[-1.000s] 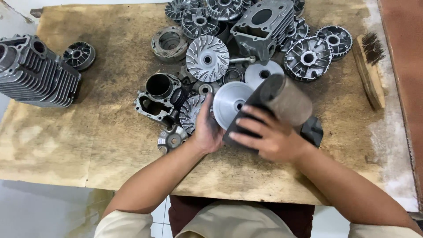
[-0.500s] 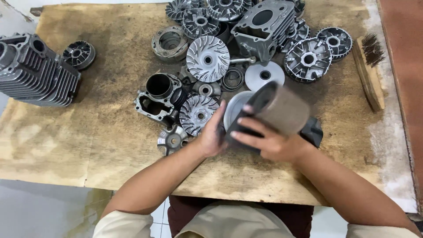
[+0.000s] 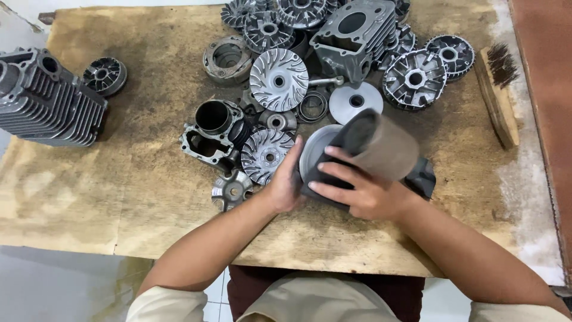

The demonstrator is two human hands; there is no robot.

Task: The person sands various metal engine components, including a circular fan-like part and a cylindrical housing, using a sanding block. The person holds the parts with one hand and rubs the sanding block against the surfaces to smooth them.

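Near bench's front edge, left hand (image 3: 285, 182) gripped smooth metal disc (image 3: 314, 150); right hand (image 3: 357, 189) pressed curled sandpaper sheet (image 3: 372, 146) against it, finned parts (image 3: 278, 79) heaped behind.

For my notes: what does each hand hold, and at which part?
Left hand grips the smooth metal disc at its left rim. Right hand presses a curled sandpaper sheet at its lower end.

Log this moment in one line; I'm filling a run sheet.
left hand: holds smooth disc | right hand: presses sandpaper sheet on it

Finned cylinder block (image 3: 47, 98) at left, wire brush (image 3: 499, 92) at right, worn wooden tabletop (image 3: 137, 179)
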